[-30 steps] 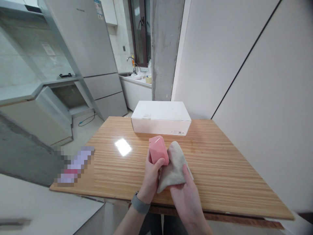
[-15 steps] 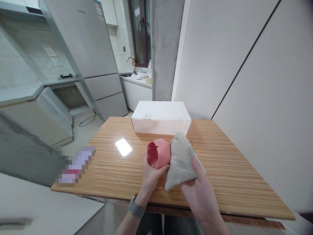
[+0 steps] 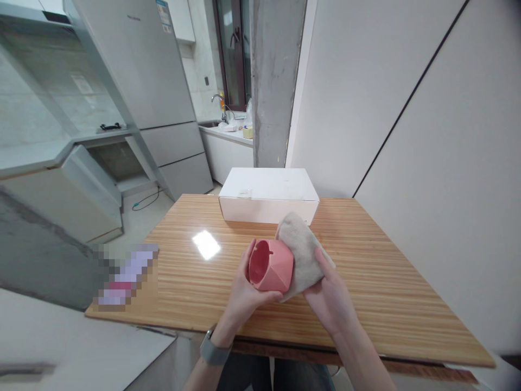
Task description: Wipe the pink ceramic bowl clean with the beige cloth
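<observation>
Pink pot (image 3: 280, 266) farther right; box (image 3: 266, 209) beyond

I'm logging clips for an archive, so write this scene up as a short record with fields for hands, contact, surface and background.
Left hand: grips a pink container, opening turned toward picture left
Left wrist: grey band
Right hand: holds a grey cloth
Contact: cloth appears to touch the container's right side
Surface: wood-grain table; white box at its far side
Left edge: pixelated patch, contents unreadable
Background: refrigerator, window
</observation>
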